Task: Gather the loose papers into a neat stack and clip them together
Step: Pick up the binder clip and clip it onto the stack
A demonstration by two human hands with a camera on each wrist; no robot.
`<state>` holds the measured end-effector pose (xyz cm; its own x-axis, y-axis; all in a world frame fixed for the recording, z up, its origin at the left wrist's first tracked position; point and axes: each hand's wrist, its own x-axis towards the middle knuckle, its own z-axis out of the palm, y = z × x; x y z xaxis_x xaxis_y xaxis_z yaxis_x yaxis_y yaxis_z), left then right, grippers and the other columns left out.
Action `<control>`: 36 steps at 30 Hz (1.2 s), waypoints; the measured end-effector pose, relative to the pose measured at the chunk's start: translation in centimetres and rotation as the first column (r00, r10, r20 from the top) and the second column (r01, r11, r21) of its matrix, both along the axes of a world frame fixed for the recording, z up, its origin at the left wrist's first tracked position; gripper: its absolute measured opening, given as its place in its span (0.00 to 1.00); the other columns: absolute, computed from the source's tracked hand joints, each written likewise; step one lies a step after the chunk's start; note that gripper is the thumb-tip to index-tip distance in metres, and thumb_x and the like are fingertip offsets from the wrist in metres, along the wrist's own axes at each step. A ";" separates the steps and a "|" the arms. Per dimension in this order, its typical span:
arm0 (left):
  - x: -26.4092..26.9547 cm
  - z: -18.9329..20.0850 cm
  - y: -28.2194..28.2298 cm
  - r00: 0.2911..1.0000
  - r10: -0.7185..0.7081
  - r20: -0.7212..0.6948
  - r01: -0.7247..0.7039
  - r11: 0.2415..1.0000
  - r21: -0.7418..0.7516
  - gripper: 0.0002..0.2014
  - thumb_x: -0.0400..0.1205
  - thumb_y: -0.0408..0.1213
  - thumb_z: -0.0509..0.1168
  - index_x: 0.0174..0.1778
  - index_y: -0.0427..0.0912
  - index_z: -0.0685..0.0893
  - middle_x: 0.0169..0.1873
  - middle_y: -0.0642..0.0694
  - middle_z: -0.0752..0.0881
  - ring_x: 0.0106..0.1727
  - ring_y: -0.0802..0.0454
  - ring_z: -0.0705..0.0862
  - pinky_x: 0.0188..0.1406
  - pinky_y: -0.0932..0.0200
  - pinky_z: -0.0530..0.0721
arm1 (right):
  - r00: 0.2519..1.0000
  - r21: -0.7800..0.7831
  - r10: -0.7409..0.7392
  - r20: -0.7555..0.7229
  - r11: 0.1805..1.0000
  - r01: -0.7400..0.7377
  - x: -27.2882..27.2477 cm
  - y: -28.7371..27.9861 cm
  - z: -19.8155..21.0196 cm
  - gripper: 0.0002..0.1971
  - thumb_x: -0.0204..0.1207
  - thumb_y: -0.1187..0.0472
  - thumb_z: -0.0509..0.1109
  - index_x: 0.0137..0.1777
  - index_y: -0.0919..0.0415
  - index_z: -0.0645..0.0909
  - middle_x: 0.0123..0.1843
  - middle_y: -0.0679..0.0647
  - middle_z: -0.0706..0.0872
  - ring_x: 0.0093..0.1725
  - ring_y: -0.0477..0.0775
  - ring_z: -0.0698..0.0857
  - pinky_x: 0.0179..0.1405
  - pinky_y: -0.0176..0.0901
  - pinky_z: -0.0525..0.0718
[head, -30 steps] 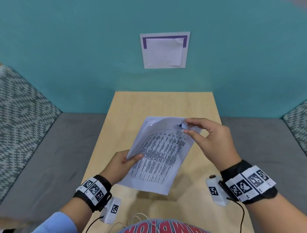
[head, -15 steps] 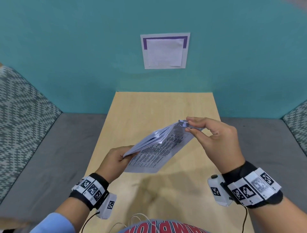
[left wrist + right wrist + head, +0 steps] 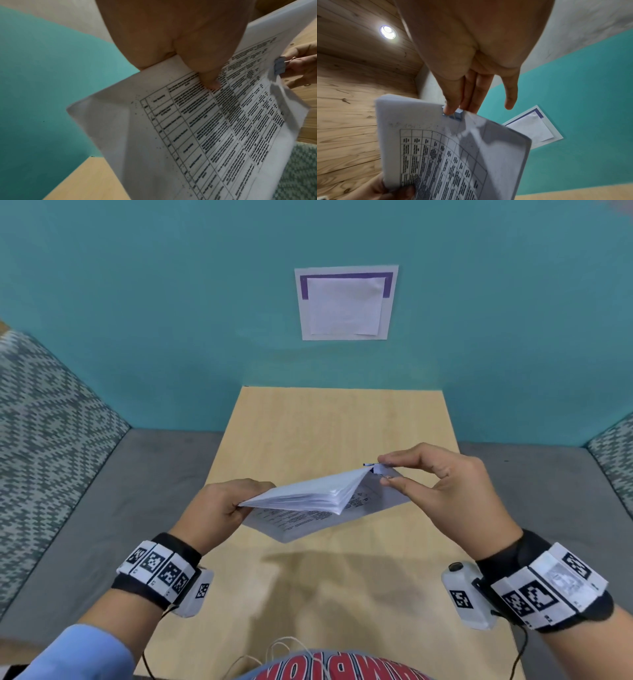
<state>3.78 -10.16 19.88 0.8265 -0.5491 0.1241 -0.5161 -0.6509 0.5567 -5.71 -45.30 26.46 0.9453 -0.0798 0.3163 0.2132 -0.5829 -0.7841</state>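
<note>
A stack of white printed papers [image 3: 308,501] hangs in the air above the wooden table [image 3: 342,422], held between both hands and tilted almost edge-on to the head view. My left hand [image 3: 226,505] grips the stack's near left edge, thumb on the printed page [image 3: 223,121]. My right hand [image 3: 438,484] pinches a small blue binder clip [image 3: 371,465] seated on the stack's far right corner. The left wrist view shows the clip [image 3: 279,66] biting the paper edge with its wire handle between the fingers. In the right wrist view the thumb presses the clip [image 3: 455,115] at the top edge of the papers [image 3: 453,155].
The narrow table runs to a teal wall bearing a pinned paper sheet [image 3: 346,302]. Grey bench seats [image 3: 102,508] with patterned cushions [image 3: 44,440] flank the table on both sides. Cables hang near my chest at the table's front edge.
Both hands raised the stack and tipped it from face-up to nearly edge-on. My left hand rose with its edge; my right hand kept pinching the clip on the corner.
</note>
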 end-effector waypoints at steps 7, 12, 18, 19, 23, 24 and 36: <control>-1.1 -1.5 -1.7 0.954 0.111 -0.280 -0.161 0.974 -0.161 0.13 0.88 0.46 0.73 0.36 0.62 0.90 0.31 0.67 0.86 0.34 0.68 0.82 0.35 0.65 0.76 | 0.996 0.029 0.018 -0.085 0.999 -0.016 0.2 1.1 -0.4 0.08 0.75 0.55 0.83 0.53 0.48 0.91 0.48 0.37 0.94 0.51 0.40 0.91 0.54 0.38 0.86; -1.1 -3.2 -2.3 0.852 0.158 -0.499 -0.203 0.978 -0.037 0.23 0.83 0.61 0.73 0.47 0.40 0.94 0.45 0.46 0.97 0.45 0.48 0.94 0.50 0.46 0.90 | 0.995 0.090 0.074 -0.073 0.994 -0.067 -0.3 1.7 -0.8 0.05 0.77 0.62 0.81 0.51 0.53 0.95 0.47 0.38 0.96 0.49 0.41 0.93 0.54 0.29 0.85; -1.9 1.4 -3.8 0.898 -0.002 -0.440 -0.087 0.980 -0.181 0.15 0.81 0.50 0.79 0.64 0.61 0.92 0.61 0.70 0.93 0.67 0.68 0.89 0.73 0.63 0.83 | 0.997 -0.186 0.059 -0.043 0.980 -0.066 -0.9 2.1 -3.1 0.03 0.81 0.56 0.76 0.50 0.50 0.92 0.47 0.36 0.93 0.48 0.39 0.89 0.54 0.42 0.85; -2.1 2.7 -4.5 0.920 -0.008 -0.393 -0.092 0.967 -0.236 0.16 0.80 0.52 0.78 0.64 0.60 0.92 0.62 0.68 0.93 0.67 0.66 0.89 0.72 0.66 0.82 | 0.997 -0.249 0.069 -0.028 0.966 -0.074 -1.0 2.1 -3.4 0.05 0.82 0.53 0.74 0.51 0.49 0.91 0.47 0.36 0.92 0.48 0.42 0.89 0.54 0.44 0.85; -2.7 6.4 -8.3 0.951 -0.031 -0.307 -0.057 0.960 -0.274 0.11 0.84 0.51 0.75 0.61 0.57 0.95 0.57 0.63 0.95 0.63 0.65 0.90 0.61 0.71 0.84 | 0.993 -0.384 0.118 -0.021 0.916 -0.117 -1.3 2.4 -4.6 0.11 0.83 0.47 0.66 0.52 0.48 0.89 0.47 0.37 0.91 0.47 0.47 0.88 0.54 0.43 0.82; -2.7 6.7 -9.2 0.960 -0.077 -0.271 0.025 0.982 -0.188 0.11 0.85 0.52 0.74 0.62 0.58 0.95 0.57 0.62 0.95 0.62 0.66 0.90 0.61 0.69 0.85 | 0.991 -0.390 0.132 -0.022 0.912 -0.130 -1.3 2.5 -4.8 0.10 0.83 0.47 0.67 0.52 0.48 0.89 0.47 0.37 0.91 0.46 0.46 0.88 0.54 0.42 0.81; -1.3 3.6 -11.6 0.867 -0.131 -0.481 0.102 0.991 -0.087 0.03 0.83 0.37 0.78 0.49 0.44 0.96 0.41 0.46 0.98 0.43 0.52 0.95 0.55 0.51 0.93 | 0.987 -0.344 0.157 -0.035 0.925 -0.160 -1.9 3.4 -6.2 0.12 0.75 0.39 0.74 0.47 0.44 0.90 0.41 0.35 0.92 0.41 0.38 0.85 0.59 0.46 0.83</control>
